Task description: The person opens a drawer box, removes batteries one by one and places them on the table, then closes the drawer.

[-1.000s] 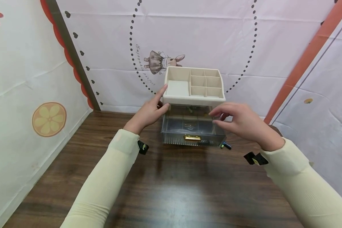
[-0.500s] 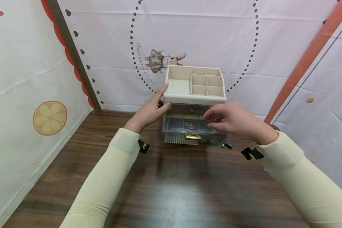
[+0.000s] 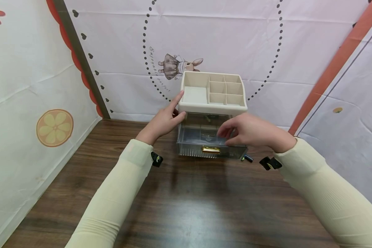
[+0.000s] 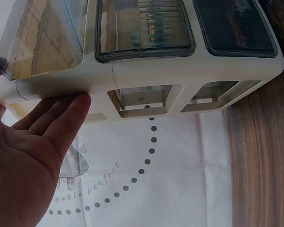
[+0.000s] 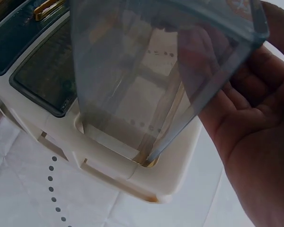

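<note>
A cream desktop organizer (image 3: 213,107) has clear smoky drawers with gold handles; its top drawer (image 3: 189,137) is pulled out. In the head view my left hand (image 3: 161,124) rests against the organizer's left side. The index finger lies along the upper edge and the thumb is at the front corner. Several of its fingertips touch the side frame (image 4: 102,75) in the left wrist view. Over the drawer's right half is my right hand (image 3: 248,132), fingers loosely bent and thumb close to the front wall. Through the drawer's clear wall (image 5: 128,85) the right wrist view shows those fingers.
The organizer's top tray (image 3: 196,95) is divided into compartments. A small dark cylinder (image 3: 248,158) lies by its right front corner on the brown wooden table (image 3: 186,203). Printed white cloth (image 3: 223,41) hangs behind and at both sides.
My right hand has moved left and slightly down, farther over the drawer, its fingertips now nearer the front wall. My left hand stays at the organizer's side. The drawer stays pulled out.
</note>
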Demonstrator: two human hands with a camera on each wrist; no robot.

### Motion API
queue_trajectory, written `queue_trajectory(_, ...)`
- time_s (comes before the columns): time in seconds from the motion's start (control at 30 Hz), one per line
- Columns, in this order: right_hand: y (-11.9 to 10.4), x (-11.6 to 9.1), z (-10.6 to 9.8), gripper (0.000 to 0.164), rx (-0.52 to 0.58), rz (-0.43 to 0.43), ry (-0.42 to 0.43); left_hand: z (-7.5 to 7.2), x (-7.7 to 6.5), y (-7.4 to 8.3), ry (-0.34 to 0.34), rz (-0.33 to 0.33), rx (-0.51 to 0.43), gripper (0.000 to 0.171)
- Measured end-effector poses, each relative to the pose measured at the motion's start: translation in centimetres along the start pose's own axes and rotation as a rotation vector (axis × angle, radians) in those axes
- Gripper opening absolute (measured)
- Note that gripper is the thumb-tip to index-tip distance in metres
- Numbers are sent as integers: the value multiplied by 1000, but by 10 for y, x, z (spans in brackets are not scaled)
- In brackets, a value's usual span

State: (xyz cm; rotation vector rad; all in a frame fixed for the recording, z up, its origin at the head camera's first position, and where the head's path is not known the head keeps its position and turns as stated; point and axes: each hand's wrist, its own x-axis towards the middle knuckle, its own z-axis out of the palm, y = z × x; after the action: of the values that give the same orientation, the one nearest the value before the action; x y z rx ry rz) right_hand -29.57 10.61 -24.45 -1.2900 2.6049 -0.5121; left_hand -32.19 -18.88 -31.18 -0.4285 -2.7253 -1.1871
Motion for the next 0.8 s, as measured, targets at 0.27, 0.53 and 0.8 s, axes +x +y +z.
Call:
queue_trajectory(0.27,-1,11,-4,22,-19,44,-147,0,-1,0,0,-1,0,70)
queue_trajectory(0.53,0,22,-4,21,-36,59,-282,1,-2,0,10,3,-3,70)
queue_trajectory(0.8,-3,35,1,30,-132,88,-356,1,-3,1,12,5,-2,70)
